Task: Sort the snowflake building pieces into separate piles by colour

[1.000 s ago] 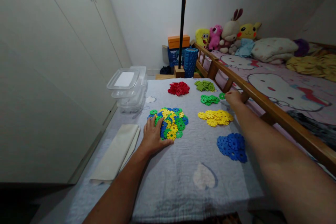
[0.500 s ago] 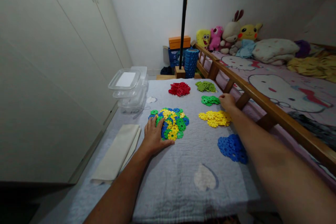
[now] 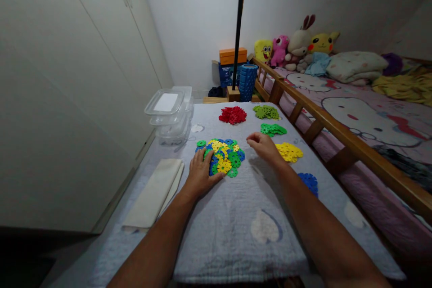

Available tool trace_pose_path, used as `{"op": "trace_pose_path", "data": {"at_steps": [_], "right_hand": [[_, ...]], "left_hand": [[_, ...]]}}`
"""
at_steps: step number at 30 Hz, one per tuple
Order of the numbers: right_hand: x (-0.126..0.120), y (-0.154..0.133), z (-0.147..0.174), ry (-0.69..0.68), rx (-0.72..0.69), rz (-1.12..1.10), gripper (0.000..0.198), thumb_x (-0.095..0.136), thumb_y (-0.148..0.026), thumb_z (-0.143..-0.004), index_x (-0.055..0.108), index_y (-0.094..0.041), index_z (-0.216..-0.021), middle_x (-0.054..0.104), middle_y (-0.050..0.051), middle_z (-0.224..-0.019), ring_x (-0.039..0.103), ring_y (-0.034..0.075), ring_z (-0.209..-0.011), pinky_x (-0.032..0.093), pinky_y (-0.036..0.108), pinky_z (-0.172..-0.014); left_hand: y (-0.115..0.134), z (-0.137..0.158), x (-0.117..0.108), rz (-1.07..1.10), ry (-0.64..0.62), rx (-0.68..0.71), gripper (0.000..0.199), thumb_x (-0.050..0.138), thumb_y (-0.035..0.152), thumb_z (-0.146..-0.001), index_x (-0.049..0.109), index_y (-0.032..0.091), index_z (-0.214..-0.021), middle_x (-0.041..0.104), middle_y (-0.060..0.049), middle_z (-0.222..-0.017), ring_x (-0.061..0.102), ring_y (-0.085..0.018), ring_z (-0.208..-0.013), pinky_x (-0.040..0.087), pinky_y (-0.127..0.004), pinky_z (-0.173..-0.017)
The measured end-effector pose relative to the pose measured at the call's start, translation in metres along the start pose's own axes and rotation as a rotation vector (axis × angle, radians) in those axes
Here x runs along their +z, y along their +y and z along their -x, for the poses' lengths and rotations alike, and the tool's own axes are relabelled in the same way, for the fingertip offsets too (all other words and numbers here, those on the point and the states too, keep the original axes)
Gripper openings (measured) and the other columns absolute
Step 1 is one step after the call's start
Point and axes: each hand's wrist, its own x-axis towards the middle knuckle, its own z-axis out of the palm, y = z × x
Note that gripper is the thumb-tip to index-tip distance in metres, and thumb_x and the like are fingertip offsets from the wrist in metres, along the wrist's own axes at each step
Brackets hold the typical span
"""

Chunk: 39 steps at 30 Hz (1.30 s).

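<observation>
My left hand rests with fingers spread on the left side of a mixed pile of flower-shaped plastic discs in blue, green and yellow. To the right of that pile, my right hand hovers with thumb and fingers drawn together, and no disc shows in it. Sorted discs lie in single-colour heaps: red at the far middle, light green at the far right, green below it, yellow partly behind my right hand, and blue partly hidden by my right forearm.
Clear plastic boxes with lids are stacked at the table's far left. A folded cream cloth lies in front of them. A wooden bed rail runs along the right side. Behind the table stands a black pole.
My right hand has come away from the green heap, moving left toward the mixed pile. My left hand stays on the mixed pile. The view has shifted slightly.
</observation>
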Motion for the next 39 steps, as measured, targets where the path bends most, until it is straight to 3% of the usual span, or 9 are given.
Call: {"op": "trace_pose_path", "data": {"at_steps": [4,7,9,13,18,24,31,36,39], "right_hand": [[0.038,-0.001,0.021,-0.104,-0.171,0.248,0.019,0.062,-0.018,-0.078,0.070,-0.018,-0.095,0.069,0.006,-0.097,0.061,0.019,-0.092,0.046,0.031,-0.086],[0.048,0.005,0.028,-0.136,-0.257,0.388,0.037,0.069,-0.019,-0.075,0.067,-0.017,-0.112,0.064,0.010,-0.113,0.055,0.023,-0.108,0.040,0.036,-0.100],[0.049,0.008,0.030,-0.140,-0.261,0.431,0.037,0.070,-0.020,-0.076,0.066,-0.017,-0.113,0.062,0.010,-0.115,0.053,0.023,-0.111,0.039,0.037,-0.101],[0.050,0.012,0.029,-0.072,-0.246,0.403,0.027,0.069,-0.018,-0.077,0.066,-0.018,-0.104,0.061,0.009,-0.108,0.052,0.023,-0.106,0.041,0.036,-0.097],[0.052,0.016,0.028,-0.046,-0.198,0.223,0.014,0.064,-0.020,-0.079,0.063,-0.019,-0.092,0.064,0.003,-0.090,0.056,0.017,-0.084,0.044,0.029,-0.078],[0.052,0.020,0.028,0.003,-0.118,0.029,0.017,0.059,-0.028,-0.081,0.065,-0.020,-0.094,0.066,0.000,-0.081,0.056,0.015,-0.071,0.042,0.027,-0.070],[0.051,0.017,0.029,0.064,-0.144,-0.012,0.012,0.055,-0.030,-0.081,0.061,-0.020,-0.083,0.063,0.001,-0.080,0.054,0.015,-0.068,0.043,0.027,-0.067],[0.052,0.019,0.028,0.113,-0.165,-0.033,0.012,0.056,-0.031,-0.077,0.061,-0.020,-0.077,0.061,0.002,-0.078,0.054,0.015,-0.070,0.043,0.027,-0.067],[0.052,0.024,0.026,0.097,-0.121,-0.104,0.016,0.054,-0.034,-0.078,0.062,-0.020,-0.079,0.060,0.000,-0.071,0.054,0.015,-0.066,0.042,0.027,-0.064]], "left_hand": [[-0.002,-0.003,0.000,0.023,0.033,-0.007,0.069,0.068,0.048,-0.082,0.047,0.019,-0.140,0.040,-0.016,-0.149,0.037,-0.035,-0.142,0.031,-0.053,-0.117],[-0.003,-0.003,-0.001,0.021,0.049,-0.006,0.067,0.066,0.047,-0.083,0.047,0.018,-0.140,0.041,-0.017,-0.148,0.037,-0.034,-0.141,0.031,-0.052,-0.118],[-0.003,-0.002,-0.001,0.018,0.054,-0.011,0.069,0.068,0.049,-0.081,0.047,0.019,-0.140,0.041,-0.016,-0.149,0.036,-0.034,-0.141,0.030,-0.054,-0.118],[0.000,0.003,-0.001,-0.014,0.038,-0.059,0.087,0.075,0.057,-0.071,0.043,0.023,-0.144,0.036,-0.016,-0.153,0.030,-0.040,-0.144,0.029,-0.059,-0.115],[0.006,0.006,0.000,-0.074,-0.002,-0.098,0.104,0.079,0.065,-0.061,0.039,0.023,-0.147,0.031,-0.017,-0.156,0.025,-0.045,-0.145,0.026,-0.061,-0.115],[0.013,0.004,0.000,-0.099,-0.026,-0.097,0.102,0.078,0.064,-0.064,0.040,0.019,-0.147,0.031,-0.020,-0.156,0.026,-0.043,-0.145,0.023,-0.059,-0.117],[0.015,0.002,0.004,-0.094,-0.086,-0.021,0.092,0.076,0.053,-0.072,0.037,0.021,-0.148,0.027,-0.020,-0.160,0.023,-0.041,-0.149,0.022,-0.058,-0.118],[0.015,-0.016,0.001,-0.070,-0.167,-0.026,0.101,0.076,0.055,-0.071,0.029,0.018,-0.153,0.027,-0.022,-0.160,0.025,-0.040,-0.148,0.025,-0.056,-0.118],[0.016,-0.032,-0.002,-0.032,-0.152,-0.100,0.095,0.071,0.056,-0.076,0.030,0.016,-0.152,0.030,-0.021,-0.158,0.029,-0.038,-0.147,0.028,-0.052,-0.118]]}}
